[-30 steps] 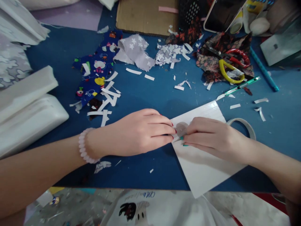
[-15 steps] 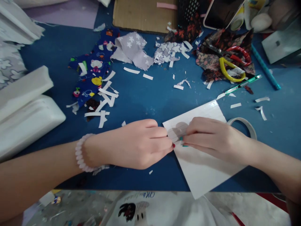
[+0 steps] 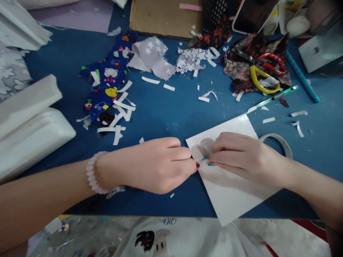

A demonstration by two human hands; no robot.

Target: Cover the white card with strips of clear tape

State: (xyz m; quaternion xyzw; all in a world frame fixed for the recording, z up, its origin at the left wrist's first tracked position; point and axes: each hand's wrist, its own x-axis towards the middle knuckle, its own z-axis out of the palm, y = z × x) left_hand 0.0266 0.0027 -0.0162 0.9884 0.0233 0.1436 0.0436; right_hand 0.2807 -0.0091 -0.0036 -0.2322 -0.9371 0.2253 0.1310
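Note:
A flat white board (image 3: pixel 230 200) lies tilted on the blue table, its lower corner jutting past the front edge. White tape strips (image 3: pixel 227 125) run across its upper part. My right hand (image 3: pixel 241 157) rests over the board, thumb and fingers pinched on a thin white tape strip (image 3: pixel 201 161). At the board's left edge my left hand (image 3: pixel 158 164), with a beaded bracelet on the wrist, is closed, its fingertips pinching the same strip's end; the fingers partly hide it. A roll of white tape (image 3: pixel 285 146) lies partly behind my right hand.
Beyond the board are a green cutter knife (image 3: pixel 278 96), red-and-yellow scissors (image 3: pixel 264 80) on dark floral cloth, and a blue pen (image 3: pixel 302 76). Fabric scraps (image 3: pixel 107 78) and white paper strips (image 3: pixel 122 110) are scattered across the table. White foam-like blocks (image 3: pixel 40 132) stand at left, cardboard (image 3: pixel 163 19) at back.
Both hands stay almost in place, pinched at the board's left edge. The left fingertips have shifted very slightly; the board has not visibly moved.

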